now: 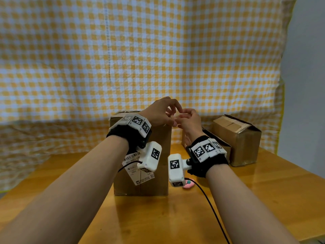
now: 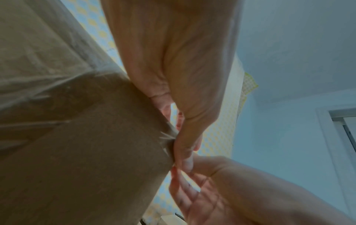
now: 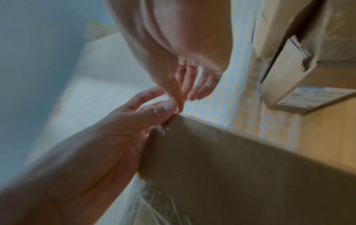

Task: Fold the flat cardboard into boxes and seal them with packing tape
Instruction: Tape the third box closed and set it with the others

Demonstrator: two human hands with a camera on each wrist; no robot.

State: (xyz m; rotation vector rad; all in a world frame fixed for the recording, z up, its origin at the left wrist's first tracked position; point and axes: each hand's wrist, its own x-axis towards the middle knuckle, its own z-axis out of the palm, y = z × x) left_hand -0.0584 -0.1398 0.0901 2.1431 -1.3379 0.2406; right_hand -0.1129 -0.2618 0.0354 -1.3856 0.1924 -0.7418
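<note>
A tall cardboard box [image 1: 144, 166] is stood upright on the wooden surface [image 1: 158, 217]. At its top right corner, something thin and clear, seemingly tape, is pinched by the left hand [image 1: 162, 112] and the right hand [image 1: 189, 123]. A second box [image 1: 237, 138] lies to the right of it.

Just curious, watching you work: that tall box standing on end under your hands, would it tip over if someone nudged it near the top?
Probably yes. The tall box stands on a narrow end on the table, so a push up high would likely topple it. It looks like thin cardboard, so probably light. Both hands, left hand and right hand, at its top corner may steady it.
</note>
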